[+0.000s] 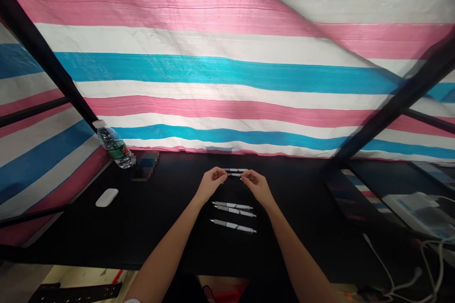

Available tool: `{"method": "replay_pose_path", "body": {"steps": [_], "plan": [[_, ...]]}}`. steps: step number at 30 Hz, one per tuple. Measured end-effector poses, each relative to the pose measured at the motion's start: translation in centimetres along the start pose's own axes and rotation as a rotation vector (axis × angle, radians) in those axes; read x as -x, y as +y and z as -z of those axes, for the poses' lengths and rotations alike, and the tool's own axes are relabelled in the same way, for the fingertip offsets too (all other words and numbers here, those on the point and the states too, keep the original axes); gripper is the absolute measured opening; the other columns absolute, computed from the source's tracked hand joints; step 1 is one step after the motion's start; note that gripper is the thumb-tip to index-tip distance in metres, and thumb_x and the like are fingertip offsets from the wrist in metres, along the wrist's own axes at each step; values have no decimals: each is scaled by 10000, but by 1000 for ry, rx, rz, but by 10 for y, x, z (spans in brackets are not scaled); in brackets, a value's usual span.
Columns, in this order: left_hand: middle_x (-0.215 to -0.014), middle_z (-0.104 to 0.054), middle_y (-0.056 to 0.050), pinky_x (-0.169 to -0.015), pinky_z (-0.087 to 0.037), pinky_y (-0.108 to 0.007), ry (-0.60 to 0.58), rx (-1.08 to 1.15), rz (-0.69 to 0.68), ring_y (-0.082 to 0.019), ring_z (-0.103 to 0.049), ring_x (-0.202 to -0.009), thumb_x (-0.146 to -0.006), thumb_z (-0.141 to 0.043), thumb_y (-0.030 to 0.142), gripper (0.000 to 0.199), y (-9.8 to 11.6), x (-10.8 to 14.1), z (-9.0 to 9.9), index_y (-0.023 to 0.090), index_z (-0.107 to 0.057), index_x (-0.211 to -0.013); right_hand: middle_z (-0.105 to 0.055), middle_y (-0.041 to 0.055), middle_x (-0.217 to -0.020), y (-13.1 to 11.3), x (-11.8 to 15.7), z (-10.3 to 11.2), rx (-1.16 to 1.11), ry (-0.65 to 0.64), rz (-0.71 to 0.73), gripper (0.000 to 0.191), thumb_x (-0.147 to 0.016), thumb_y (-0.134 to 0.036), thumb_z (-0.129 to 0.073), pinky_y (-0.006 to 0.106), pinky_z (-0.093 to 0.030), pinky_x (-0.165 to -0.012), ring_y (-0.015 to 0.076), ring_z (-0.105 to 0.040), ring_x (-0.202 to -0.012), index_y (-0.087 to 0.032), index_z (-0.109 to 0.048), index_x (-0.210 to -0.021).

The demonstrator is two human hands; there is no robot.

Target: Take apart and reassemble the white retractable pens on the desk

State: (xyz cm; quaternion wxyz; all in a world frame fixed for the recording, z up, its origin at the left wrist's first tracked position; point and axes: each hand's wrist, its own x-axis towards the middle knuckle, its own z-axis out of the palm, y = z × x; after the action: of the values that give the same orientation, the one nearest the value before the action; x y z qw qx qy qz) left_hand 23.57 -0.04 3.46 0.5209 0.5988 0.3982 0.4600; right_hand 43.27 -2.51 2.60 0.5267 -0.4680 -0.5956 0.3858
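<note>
A white pen (pixel 234 175) runs level between my two hands. My left hand (pixel 214 177) pinches its left end, and my right hand (pixel 253 181) is closed on its right end. Just beyond it a second white pen (pixel 236 169) lies on the black table, almost parallel. Nearer to me, between my forearms, are three more white pens with grey grips: an upper pen (pixel 232 205), a middle pen (pixel 236 211) close against it, and a lower pen (pixel 233 226) set apart. Their tips point left.
On the left of the black table (pixel 152 227) stand a clear water bottle (pixel 119 151) and a white rounded case (pixel 107 197). A blurred patch hides something beside the bottle. White cables (pixel 382 260) and a dark flat panel lie at right. Striped sheeting (pixel 227 75) hangs behind, between black frame bars.
</note>
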Motion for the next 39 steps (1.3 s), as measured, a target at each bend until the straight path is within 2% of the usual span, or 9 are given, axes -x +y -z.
{"method": "replay_pose_path", "body": {"steps": [3, 5, 9, 12, 16, 21, 26, 31, 39], "plan": [[-759, -640, -32, -697, -479, -277, 17, 148, 59, -146, -589, -720, -683, -737, 390, 306, -3, -1, -2, 150, -653, -852, -573, -8, -637, 3, -2, -2, -186, 34, -77, 260, -751, -446, -673, 280, -468, -571, 125, -510, -567, -196, -666, -823], [-787, -663, -54, -725, -488, -294, 14, 220, 80, -164, -609, -762, -664, -757, 388, 333, -4, -1, -3, 141, -674, -871, -594, -1, -659, 5, -3, -1, -298, 55, -99, 277, -731, -443, -700, 296, -490, -599, 131, -531, -584, -196, -689, -856], [-828, -693, -81, -735, -495, -302, 8, 274, 94, -180, -630, -796, -670, -764, 371, 339, -8, -2, -5, 129, -695, -897, -660, 42, -773, 2, -2, 0, -467, 50, -150, 316, -730, -435, -720, 323, -531, -660, 167, -610, -693, -183, -715, -921], [-815, -697, -77, -727, -501, -297, 38, 262, 75, -178, -639, -793, -701, -740, 397, 330, -10, -3, -5, 129, -686, -886, -693, 66, -874, -1, -2, -1, -547, 52, -171, 308, -747, -434, -711, 347, -556, -747, 213, -665, -845, -188, -710, -931], [-837, -706, -86, -756, -526, -330, 154, 270, 63, -182, -658, -788, -724, -705, 474, 372, -10, -5, -1, 130, -645, -854, -707, 66, -1016, 2, -3, 1, -607, 94, -180, 285, -746, -434, -711, 420, -529, -911, 249, -678, -972, -218, -689, -930], [-894, -726, -114, -846, -531, -390, 238, 369, 74, -210, -690, -837, -666, -771, 438, 390, -8, -7, 7, 120, -643, -851, -715, 71, -1046, 17, -10, 12, -658, 154, -198, 292, -767, -460, -677, 442, -505, -974, 265, -654, -1064, -222, -676, -935], [-900, -733, -121, -852, -536, -401, 253, 423, 103, -224, -701, -843, -647, -801, 380, 389, -7, -6, 8, 116, -653, -892, -718, 72, -1050, 25, -13, 15, -716, 164, -236, 293, -805, -486, -629, 426, -507, -989, 260, -641, -1094, -228, -677, -935], [-876, -733, -123, -839, -537, -397, 263, 409, 104, -225, -705, -825, -655, -794, 407, 396, -6, -6, 8, 116, -629, -865, -707, 88, -1082, 24, -12, 15, -724, 151, -229, 365, -835, -540, -567, 446, -472, -1028, 265, -626, -1120, -219, -677, -969], [-877, -734, -127, -853, -535, -425, 243, 416, 104, -239, -706, -830, -653, -795, 420, 402, -6, -5, 6, 119, -609, -843, -712, 81, -1076, 22, -12, 14, -765, 137, -260, 325, -853, -487, -565, 431, -452, -1051, 254, -632, -1111, -209, -689, -966]]}}
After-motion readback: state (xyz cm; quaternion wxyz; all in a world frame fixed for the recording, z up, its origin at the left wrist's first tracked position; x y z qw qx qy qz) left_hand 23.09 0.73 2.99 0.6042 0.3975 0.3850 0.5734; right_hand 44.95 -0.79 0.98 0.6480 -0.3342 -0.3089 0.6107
